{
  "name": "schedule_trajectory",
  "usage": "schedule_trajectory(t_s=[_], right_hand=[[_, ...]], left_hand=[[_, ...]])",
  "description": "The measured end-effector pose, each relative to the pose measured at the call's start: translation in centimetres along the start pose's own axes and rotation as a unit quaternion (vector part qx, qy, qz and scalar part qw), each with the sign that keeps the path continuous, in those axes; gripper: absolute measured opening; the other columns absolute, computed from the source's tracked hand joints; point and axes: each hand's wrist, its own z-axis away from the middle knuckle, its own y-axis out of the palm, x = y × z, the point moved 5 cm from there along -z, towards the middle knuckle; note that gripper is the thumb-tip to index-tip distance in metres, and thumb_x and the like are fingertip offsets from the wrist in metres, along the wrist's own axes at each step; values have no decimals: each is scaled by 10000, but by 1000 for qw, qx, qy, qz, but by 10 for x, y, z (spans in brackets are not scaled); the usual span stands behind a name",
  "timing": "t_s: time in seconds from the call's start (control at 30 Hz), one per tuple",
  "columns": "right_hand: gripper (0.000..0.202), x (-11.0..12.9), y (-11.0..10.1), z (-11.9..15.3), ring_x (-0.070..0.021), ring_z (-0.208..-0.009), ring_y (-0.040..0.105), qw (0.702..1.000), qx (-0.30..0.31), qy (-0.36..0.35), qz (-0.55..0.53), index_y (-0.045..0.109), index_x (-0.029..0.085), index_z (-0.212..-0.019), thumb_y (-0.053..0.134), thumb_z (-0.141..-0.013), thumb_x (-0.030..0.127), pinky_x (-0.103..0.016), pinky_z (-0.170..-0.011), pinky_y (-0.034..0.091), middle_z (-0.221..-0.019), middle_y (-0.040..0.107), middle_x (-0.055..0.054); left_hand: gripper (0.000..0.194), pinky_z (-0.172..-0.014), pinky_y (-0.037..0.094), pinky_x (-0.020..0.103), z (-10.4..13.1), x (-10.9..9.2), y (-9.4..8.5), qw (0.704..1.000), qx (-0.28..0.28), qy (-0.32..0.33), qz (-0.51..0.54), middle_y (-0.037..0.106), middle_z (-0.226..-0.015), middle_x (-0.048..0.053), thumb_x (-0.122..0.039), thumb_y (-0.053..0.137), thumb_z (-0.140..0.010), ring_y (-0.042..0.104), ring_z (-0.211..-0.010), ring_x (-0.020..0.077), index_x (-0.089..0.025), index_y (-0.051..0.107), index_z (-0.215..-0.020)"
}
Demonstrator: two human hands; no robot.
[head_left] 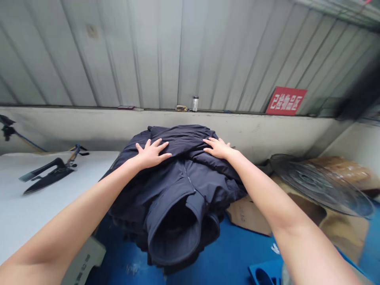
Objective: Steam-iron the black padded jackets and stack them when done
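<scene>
In the head view a stack of dark jackets (175, 186) fills the middle, with the top jacket's collar and zipper facing me. My left hand (152, 154) lies on the left part of the top jacket, palm down and fingers spread. On the right part rests my right hand (218, 148), its fingers also stretched out on the fabric. Neither hand grips anything. Lower jackets show only at their edges and collars, and whatever holds up the stack is hidden under it.
At the left an iron (49, 174) lies on a white table (14, 213). A fan guard (320, 184) leans over cardboard boxes (341, 233) on the right. Behind the stack, a ledge carries a small bottle (195, 103) and a red sign (285, 101).
</scene>
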Motion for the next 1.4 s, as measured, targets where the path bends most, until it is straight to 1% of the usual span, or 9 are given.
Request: schedule_trajectory(t_s=[0.13, 0.27, 0.4, 0.63, 0.77, 0.9, 1.07, 1.23, 1.4], right_hand=[[501, 11, 3, 40, -392, -1281, 172, 999, -39, 17, -10, 412, 358, -1301, 414, -830, 529, -701, -933, 123, -1431, 277, -31], [448, 21, 10, 90, -362, -1296, 157, 992, -111, 52, -35, 451, 340, -1271, 427, -845, 478, -675, -954, 133, -1433, 272, -23], [439, 25, 24, 139, -313, -1293, 202, 975, -184, 90, -81, 432, 299, -1291, 429, -863, 397, -611, -984, 187, -1414, 312, -41], [412, 18, 47, 242, -152, -1212, 378, 944, -281, 135, -109, 444, 189, -1288, 398, -884, 253, -320, -1056, 222, -1306, 467, -64], [341, 2, 60, 317, -154, -1060, 514, 918, -308, 238, -71, 547, 167, -1186, 436, -870, 231, -277, -966, 345, -1134, 601, -67], [314, -13, 79, 390, -165, -975, 561, 886, -308, 341, -57, 583, 173, -1141, 438, -871, 238, -268, -889, 405, -1052, 642, -65], [321, -30, 105, 479, -162, -964, 577, 859, -292, 416, -65, 574, 209, -1151, 412, -877, 250, -269, -865, 426, -1055, 647, -46], [329, -59, 116, 579, -165, -972, 578, 819, -303, 485, -53, 575, 207, -1154, 407, -874, 249, -268, -865, 426, -1069, 643, -51], [338, -89, 120, 684, -159, -958, 582, 785, -301, 539, -42, 568, 224, -1165, 417, -863, 237, -259, -871, 420, -1067, 645, -37]], left_hand=[[604, -965, 7, 683, 26, -38, 7, 993, 33, 109, 19, 154, -1484, -6, -615, 304, -799, 57, -1336, 377, -374, 292, -1353], [567, -985, 32, 659, 63, -78, 14, 971, 72, 222, 59, 198, -1474, -7, -577, 276, -829, 87, -1340, 351, -371, 282, -1358], [540, -1010, 58, 627, 96, -112, 23, 942, 57, 323, 78, 196, -1474, -8, -540, 277, -846, 92, -1345, 326, -371, 278, -1359], [537, -1004, 97, 634, 135, -168, 45, 884, -7, 460, 85, 275, -1446, 43, -460, 344, -848, 146, -1324, 369, -305, 313, -1361], [520, -997, 124, 639, 168, -206, 64, 840, -2, 526, 132, 308, -1431, 50, -430, 347, -852, 166, -1318, 371, -280, 339, -1350], [512, -990, 186, 623, 209, -244, 96, 795, 81, 567, 200, 345, -1412, 56, -450, 330, -858, 210, -1313, 341, -274, 351, -1339], [523, -1002, 242, 573, 261, -300, 143, 742, 184, 586, 269, 383, -1388, 71, -462, 336, -856, 238, -1311, 305, -250, 356, -1334], [513, -1026, 303, 447, 311, -372, 174, 690, 216, 589, 361, 460, -1328, 80, -468, 372, -838, 321, -1284, 248, -204, 440, -1273], [499, -973, 385, 345, 365, -450, 204, 670, 244, 555, 429, 527, -1259, 97, -452, 409, -823, 455, -1188, 203, -173, 470, -1233]])
